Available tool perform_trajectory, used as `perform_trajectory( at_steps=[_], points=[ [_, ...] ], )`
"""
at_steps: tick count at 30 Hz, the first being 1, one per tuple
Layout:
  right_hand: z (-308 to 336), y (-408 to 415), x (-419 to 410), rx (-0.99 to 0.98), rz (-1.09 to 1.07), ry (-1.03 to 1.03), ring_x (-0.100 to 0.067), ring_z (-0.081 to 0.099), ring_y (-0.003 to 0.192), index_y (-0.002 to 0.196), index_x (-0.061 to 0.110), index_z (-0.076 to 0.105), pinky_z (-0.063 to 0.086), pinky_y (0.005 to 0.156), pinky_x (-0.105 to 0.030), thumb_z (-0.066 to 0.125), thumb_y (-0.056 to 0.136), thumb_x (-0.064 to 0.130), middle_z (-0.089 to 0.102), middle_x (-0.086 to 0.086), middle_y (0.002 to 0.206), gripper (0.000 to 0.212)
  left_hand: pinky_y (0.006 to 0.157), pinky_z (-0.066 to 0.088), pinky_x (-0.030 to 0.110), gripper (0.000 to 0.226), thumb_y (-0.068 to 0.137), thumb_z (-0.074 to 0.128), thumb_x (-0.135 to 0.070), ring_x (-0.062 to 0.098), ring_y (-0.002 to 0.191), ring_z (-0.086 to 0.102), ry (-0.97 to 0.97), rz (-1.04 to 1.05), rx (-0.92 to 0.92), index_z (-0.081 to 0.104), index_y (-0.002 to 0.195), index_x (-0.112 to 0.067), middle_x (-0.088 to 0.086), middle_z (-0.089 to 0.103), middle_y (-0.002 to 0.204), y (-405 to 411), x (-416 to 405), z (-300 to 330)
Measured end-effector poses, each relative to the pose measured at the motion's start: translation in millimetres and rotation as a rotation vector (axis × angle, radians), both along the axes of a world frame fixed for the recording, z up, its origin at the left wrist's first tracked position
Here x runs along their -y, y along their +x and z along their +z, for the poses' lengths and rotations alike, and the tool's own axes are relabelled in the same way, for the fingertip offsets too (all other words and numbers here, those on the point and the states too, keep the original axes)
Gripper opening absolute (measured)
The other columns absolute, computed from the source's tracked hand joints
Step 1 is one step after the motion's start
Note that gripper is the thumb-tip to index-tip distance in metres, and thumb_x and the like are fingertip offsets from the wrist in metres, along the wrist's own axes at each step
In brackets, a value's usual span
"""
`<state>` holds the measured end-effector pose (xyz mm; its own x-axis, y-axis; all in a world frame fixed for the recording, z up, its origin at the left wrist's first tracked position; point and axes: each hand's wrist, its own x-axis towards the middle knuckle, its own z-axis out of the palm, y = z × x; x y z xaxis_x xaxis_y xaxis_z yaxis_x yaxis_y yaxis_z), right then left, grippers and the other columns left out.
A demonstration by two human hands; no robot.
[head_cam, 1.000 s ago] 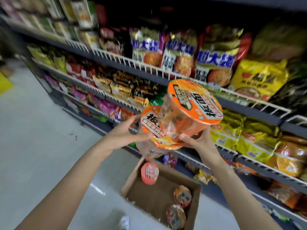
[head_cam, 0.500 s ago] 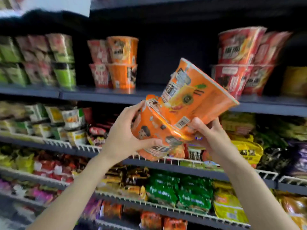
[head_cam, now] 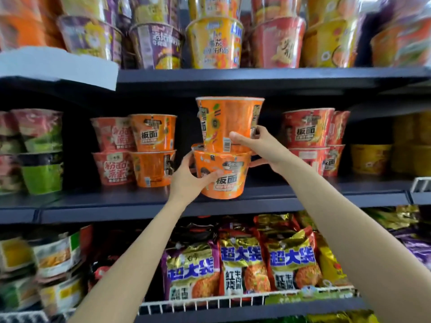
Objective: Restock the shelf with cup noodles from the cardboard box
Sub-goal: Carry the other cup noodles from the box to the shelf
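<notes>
Now that two stacked orange cups have been raised from the box to mid-frame, lower cup point(head_cam: 221, 173) is gripped by left hand point(head_cam: 189, 180), upper cup point(head_cam: 229, 123) by right hand point(head_cam: 261, 148), fingers curled, nearly set on shelf point(head_cam: 116, 201)

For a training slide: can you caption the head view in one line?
Left hand grips the lower orange cup, right hand the upper orange cup, stacked at the shelf.

Upper cup noodle point(head_cam: 229, 123): orange tub, upright, barcode facing out, stacked on the lower one.
Lower cup noodle point(head_cam: 224, 173): orange, black lettering, upright, base at the shelf point(head_cam: 303, 197) front edge.
Spot: between an orange stack at left and a red stack at right.
Shelf: dark board, middle tier.
</notes>
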<state>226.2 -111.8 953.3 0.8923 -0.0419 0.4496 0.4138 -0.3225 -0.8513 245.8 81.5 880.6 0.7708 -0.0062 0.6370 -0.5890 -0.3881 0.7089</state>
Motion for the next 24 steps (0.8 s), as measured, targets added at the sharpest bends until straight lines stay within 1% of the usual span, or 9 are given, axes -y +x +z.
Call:
perform_trajectory(
  at_steps=[3,7,10,13,15,18,20,22,24],
  points=[
    [-3,35,-10,-0.027,-0.046,0.081,-0.020,0.059,0.109,0.143,0.017,0.020,0.052,0.089,-0.048,0.076,0.068,0.055,0.054,-0.001,0.129,0.101,0.098,0.041,0.035,0.098,0.062,0.075,-0.061,0.018,0.125,0.048,0.003,0.025,-0.097,0.032,0.144,-0.026,-0.004,0.049,0.139,38,-1,-1],
    [-11,79,-20,-0.018,-0.101,0.078,-0.017,0.057,0.104,0.141,0.012,0.024,0.051,0.083,-0.037,0.074,0.074,0.050,0.053,-0.004,0.129,0.091,0.095,0.045,0.036,0.089,0.065,0.074,-0.060,0.024,0.119,0.054,0.046,0.039,-0.175,0.039,0.139,-0.024,0.000,0.057,0.130,79,0,1],
    [-16,107,-20,0.000,-0.189,0.008,-0.023,0.048,0.122,0.144,0.014,0.025,0.045,0.101,-0.041,0.074,0.072,0.052,0.039,-0.008,0.141,0.094,0.092,0.046,0.034,0.082,0.068,0.073,-0.057,0.025,0.117,0.054,0.084,0.038,-0.201,0.042,0.135,-0.021,0.002,0.056,0.129,103,8,4],
    [-21,126,-20,-0.005,-0.293,-0.115,-0.032,0.038,0.130,0.146,0.014,0.026,0.037,0.108,-0.045,0.069,0.077,0.055,0.026,-0.014,0.143,0.091,0.102,0.041,0.041,0.090,0.068,0.074,-0.057,0.030,0.126,0.044,0.077,0.067,-0.233,0.036,0.139,-0.018,0.010,0.042,0.139,118,19,8],
    [-24,135,-20,0.001,-0.356,-0.145,-0.035,0.043,0.126,0.142,0.013,0.034,0.040,0.104,-0.050,0.064,0.078,0.059,0.030,-0.014,0.138,0.085,0.105,0.038,0.044,0.097,0.066,0.075,-0.058,0.035,0.129,0.039,0.096,0.114,-0.256,0.031,0.141,-0.014,0.014,0.032,0.141,122,27,12],
    [-29,135,-15,0.045,-0.417,-0.188,-0.033,0.048,0.120,0.139,0.010,0.038,0.043,0.101,-0.046,0.059,0.085,0.053,0.040,-0.013,0.133,0.072,0.099,0.041,0.043,0.097,0.067,0.075,-0.057,0.036,0.127,0.041,0.103,0.139,-0.272,0.029,0.141,-0.012,0.014,0.030,0.140,121,37,16],
    [-35,129,-8,0.093,-0.412,-0.237,-0.030,0.049,0.120,0.141,0.010,0.036,0.043,0.099,-0.040,0.059,0.090,0.043,0.044,-0.012,0.134,0.065,0.095,0.043,0.039,0.094,0.069,0.074,-0.055,0.034,0.124,0.045,0.075,0.111,-0.274,0.030,0.142,-0.013,0.012,0.032,0.140,121,42,15],
    [-42,120,0,0.145,-0.409,-0.325,-0.031,0.045,0.124,0.143,0.011,0.034,0.041,0.099,-0.039,0.057,0.092,0.036,0.045,-0.013,0.136,0.061,0.094,0.046,0.035,0.090,0.071,0.073,-0.055,0.030,0.120,0.050,0.033,0.064,-0.283,0.033,0.141,-0.016,0.010,0.036,0.138,122,44,13],
    [-48,106,7,0.197,-0.417,-0.379,-0.031,0.043,0.127,0.144,0.014,0.035,0.040,0.102,-0.040,0.057,0.093,0.034,0.046,-0.013,0.137,0.060,0.095,0.049,0.041,0.082,0.074,0.072,-0.052,0.028,0.116,0.053,-0.006,0.027,-0.289,0.036,0.139,-0.018,0.009,0.045,0.136,120,43,13]
  ],
)
